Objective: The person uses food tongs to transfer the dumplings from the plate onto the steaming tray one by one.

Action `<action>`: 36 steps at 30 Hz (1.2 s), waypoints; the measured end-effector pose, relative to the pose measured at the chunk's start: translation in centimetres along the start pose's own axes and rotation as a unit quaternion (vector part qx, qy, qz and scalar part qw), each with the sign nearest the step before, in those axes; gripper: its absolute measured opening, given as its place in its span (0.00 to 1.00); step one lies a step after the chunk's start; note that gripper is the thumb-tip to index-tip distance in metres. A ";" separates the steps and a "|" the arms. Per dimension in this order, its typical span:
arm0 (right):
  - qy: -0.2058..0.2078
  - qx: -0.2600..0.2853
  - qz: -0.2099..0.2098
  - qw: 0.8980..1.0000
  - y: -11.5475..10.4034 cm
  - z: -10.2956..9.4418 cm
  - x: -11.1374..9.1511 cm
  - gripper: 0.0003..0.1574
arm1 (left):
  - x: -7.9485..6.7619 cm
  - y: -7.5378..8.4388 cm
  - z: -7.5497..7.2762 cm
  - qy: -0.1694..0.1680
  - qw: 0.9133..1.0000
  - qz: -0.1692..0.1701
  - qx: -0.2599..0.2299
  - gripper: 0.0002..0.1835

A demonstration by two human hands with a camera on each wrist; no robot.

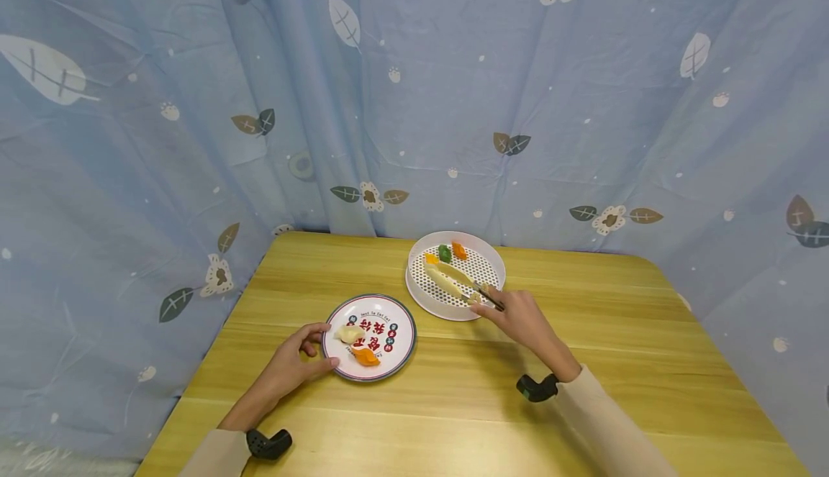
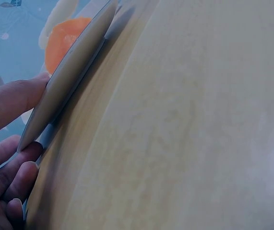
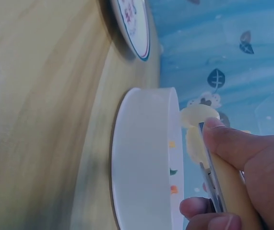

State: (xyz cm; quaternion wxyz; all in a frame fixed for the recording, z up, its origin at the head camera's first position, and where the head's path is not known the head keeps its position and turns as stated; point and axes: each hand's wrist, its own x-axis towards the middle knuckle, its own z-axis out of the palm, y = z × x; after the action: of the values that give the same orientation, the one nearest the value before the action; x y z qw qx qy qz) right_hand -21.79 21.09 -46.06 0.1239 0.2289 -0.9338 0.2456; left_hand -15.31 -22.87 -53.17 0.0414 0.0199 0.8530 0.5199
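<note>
My left hand (image 1: pixel 293 363) grips the left rim of a white plate (image 1: pixel 398 362) with red lettering and a blue-red edge. In the left wrist view its thumb lies at the rim, with fingers under the edge. On the plate lie a cream dumpling-shaped piece (image 1: pixel 350 334) and an orange one (image 1: pixel 365 357). My right hand (image 1: pixel 518 316) holds a pair of tongs (image 1: pixel 453 280) with broad pale tips, reaching over a round white perforated basket (image 1: pixel 419 300). The tong tips point at a yellow piece (image 1: pixel 431 258) near the basket's left wall; I cannot tell whether they touch it.
Inside the basket are also a green piece (image 1: pixel 445 252) and an orange piece (image 1: pixel 459 250) near its back wall. Both containers stand on a wooden table (image 1: pixel 453 412). A blue patterned curtain (image 1: pixel 440 103) hangs behind the table and along its sides.
</note>
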 end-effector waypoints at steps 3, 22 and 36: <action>-0.006 -0.007 -0.004 1.000 0.2 0.1 0.5 0.32 | 0.0 0.0 0.0 -0.001 1.000 0.000 -0.002 0.38; -0.111 -0.012 0.060 0.992 0.1 0.3 3.4 0.38 | 0.0 0.0 0.0 0.002 1.000 0.000 0.001 0.38; -0.136 -0.010 0.094 0.986 0.1 0.4 3.7 0.39 | 0.0 0.0 -0.1 -0.001 1.000 -0.002 -0.001 0.39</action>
State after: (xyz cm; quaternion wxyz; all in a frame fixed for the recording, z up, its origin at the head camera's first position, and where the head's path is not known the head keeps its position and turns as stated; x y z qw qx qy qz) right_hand -25.11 19.59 -45.18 -0.0256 0.1698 -0.9616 0.2139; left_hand -15.28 -22.94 -53.11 0.0433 0.0185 0.8527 0.5203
